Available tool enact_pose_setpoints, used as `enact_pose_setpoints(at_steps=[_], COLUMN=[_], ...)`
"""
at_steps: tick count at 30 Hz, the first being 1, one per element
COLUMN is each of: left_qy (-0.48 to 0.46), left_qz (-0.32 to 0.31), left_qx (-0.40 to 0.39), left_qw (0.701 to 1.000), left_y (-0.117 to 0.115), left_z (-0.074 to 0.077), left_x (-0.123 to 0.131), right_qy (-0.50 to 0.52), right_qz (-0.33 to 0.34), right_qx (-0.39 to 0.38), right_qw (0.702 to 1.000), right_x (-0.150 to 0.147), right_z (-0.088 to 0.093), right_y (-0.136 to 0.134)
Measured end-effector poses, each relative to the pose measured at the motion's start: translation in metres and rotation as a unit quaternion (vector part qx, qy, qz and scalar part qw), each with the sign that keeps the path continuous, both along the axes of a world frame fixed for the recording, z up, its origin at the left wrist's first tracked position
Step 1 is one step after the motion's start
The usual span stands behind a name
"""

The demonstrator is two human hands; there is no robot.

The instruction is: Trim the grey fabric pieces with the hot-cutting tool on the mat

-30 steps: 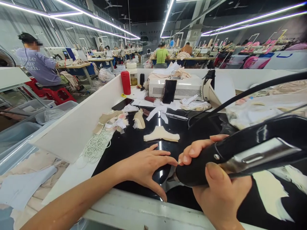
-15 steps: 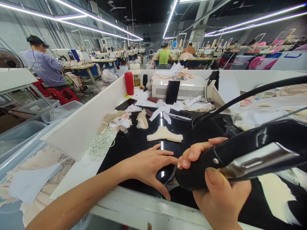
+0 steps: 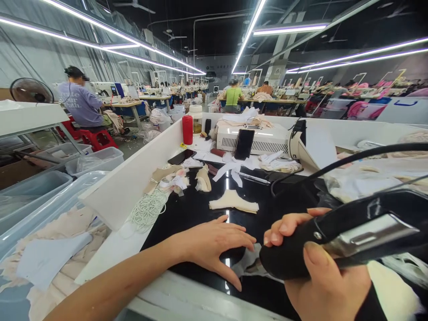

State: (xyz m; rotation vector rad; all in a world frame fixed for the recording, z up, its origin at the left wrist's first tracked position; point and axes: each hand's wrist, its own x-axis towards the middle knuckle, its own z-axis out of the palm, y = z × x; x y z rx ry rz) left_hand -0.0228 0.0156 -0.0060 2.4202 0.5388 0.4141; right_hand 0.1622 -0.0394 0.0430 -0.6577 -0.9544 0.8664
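Observation:
My right hand (image 3: 329, 276) is closed around a black corded hand tool (image 3: 354, 236) with a silver lever along its body. The tool's near end hangs low over the black work surface (image 3: 187, 229), and its working tip is hidden. By that end lies a greyish, see-through scrap (image 3: 249, 261). My left hand (image 3: 217, 245) is open with fingers spread, just left of the scrap, holding nothing. Whether its fingertips touch the scrap, I cannot tell. Beyond my left hand lies a small stack of cream fabric pieces (image 3: 234, 201).
A bundle of pale green cord (image 3: 149, 209) and fabric scraps (image 3: 172, 178) lie left. Behind stand a red cylinder (image 3: 187, 129), a leaning phone (image 3: 244, 144) and a white vented box (image 3: 267, 139). A black cable (image 3: 364, 156) arches at right. Other people sit farther off.
The view has tilted up and turned slightly left, so things appear lower and further right. The tool stands further from my left hand, and more of the see-through scrap shows.

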Motion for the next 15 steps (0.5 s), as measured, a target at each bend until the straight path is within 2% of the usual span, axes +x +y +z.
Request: enact_pose_setpoints(at_steps=[9,15], left_qy=[-0.014,0.019], left_qz=[-0.009,0.027], left_qx=[0.110,0.187], left_qw=[0.994,0.982], left_y=[0.011,0.020], left_z=[-0.008,-0.002], left_x=[-0.017,-0.030], right_qy=[0.021,0.012], right_qz=[-0.069,-0.088], right_qx=[-0.033,-0.019], right_qw=[0.997,0.996], right_x=[0.014,0.020], right_z=[0.004,0.002], right_y=[0.003,0.005])
